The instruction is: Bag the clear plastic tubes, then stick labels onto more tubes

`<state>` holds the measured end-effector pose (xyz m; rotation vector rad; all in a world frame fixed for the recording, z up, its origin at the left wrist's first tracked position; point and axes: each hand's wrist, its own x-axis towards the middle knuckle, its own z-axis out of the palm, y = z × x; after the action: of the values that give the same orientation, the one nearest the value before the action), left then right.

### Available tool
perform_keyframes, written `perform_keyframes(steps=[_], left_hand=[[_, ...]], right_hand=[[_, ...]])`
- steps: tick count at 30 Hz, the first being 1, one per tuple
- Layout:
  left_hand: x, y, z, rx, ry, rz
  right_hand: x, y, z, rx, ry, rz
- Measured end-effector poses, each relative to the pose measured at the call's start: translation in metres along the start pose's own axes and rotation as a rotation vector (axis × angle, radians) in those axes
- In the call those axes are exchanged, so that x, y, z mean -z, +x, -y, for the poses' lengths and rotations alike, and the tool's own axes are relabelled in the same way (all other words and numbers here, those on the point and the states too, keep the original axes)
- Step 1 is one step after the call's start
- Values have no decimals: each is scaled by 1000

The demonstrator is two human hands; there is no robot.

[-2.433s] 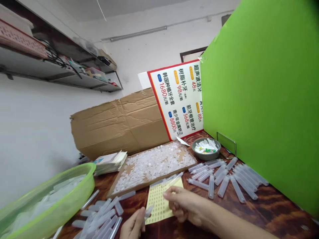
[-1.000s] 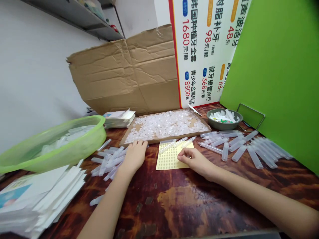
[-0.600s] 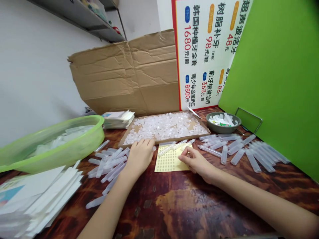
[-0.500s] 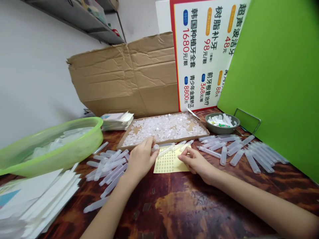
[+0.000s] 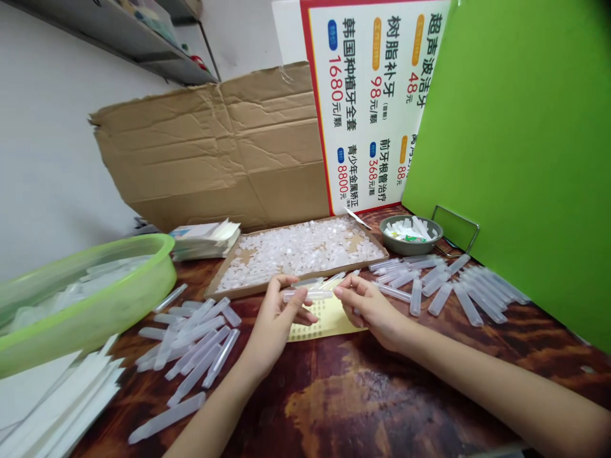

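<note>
Between my hands, a clear plastic tube (image 5: 314, 295) lies level above a yellow sheet (image 5: 329, 321) with rows of small dots. The fingers of my left hand (image 5: 281, 312) are closed round its left end. My right hand (image 5: 365, 305) pinches at its right end; whatever else its fingertips hold is too small to make out. A few more tubes lie behind, at the sheet's far edge. Loose tubes (image 5: 191, 334) are piled left of my left hand, and others (image 5: 443, 289) lie spread to the right of my right hand.
A cardboard tray (image 5: 219, 286) of small clear pieces lies behind my hands. A green basin (image 5: 162, 254) and paper stacks (image 5: 71, 394) stand left. At the back right are a grey bowl (image 5: 405, 245), a wire stand (image 5: 470, 232) and a green panel (image 5: 515, 159).
My left hand has brought a tube over the yellow sheet, and my right hand now meets its right end. The view has shifted, so the surroundings appear further left.
</note>
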<state>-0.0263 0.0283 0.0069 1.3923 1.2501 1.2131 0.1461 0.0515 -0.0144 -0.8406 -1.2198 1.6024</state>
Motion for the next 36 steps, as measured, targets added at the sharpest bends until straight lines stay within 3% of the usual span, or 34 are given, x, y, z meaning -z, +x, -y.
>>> perform_keyframes(steps=[14, 23, 30, 36], left_hand=[[-4, 2, 11, 15, -5, 93], [-18, -1, 22, -29, -30, 49], [-19, -8, 18, 45, -228, 209], [-20, -9, 19, 60, -303, 232]], right_hand=[[4, 1, -1, -66, 131, 69], [5, 0, 6, -20, 113, 51], [13, 1, 8, -9, 102, 133], [14, 1, 7, -53, 143, 115]])
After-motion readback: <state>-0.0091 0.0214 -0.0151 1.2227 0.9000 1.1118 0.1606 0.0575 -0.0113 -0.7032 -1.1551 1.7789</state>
